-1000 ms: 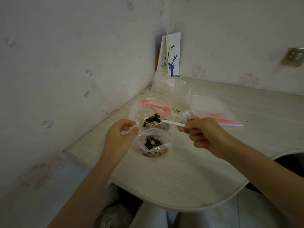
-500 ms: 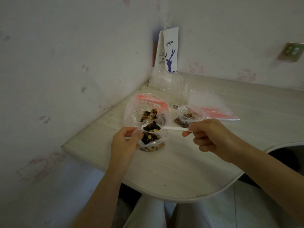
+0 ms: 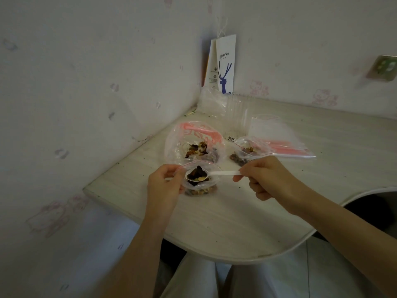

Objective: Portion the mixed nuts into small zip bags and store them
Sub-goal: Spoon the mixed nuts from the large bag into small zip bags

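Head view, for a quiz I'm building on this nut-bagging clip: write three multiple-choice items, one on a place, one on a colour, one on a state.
1. Where is the loaded spoon?
A. lying on the table
B. over the mouth of the small bag
C. inside the large bag

2. What colour is the deer on the paper bag?
A. blue
B. green
C. red

3. The small bag that the left hand holds is:
A. zipped shut
B. flat and empty
C. open and partly filled

Key: 1 B, the right hand holds the spoon's bowl above the bag's opening; 2 A, the print is blue on white; 3 C, its mouth gapes and nuts lie at the bottom.
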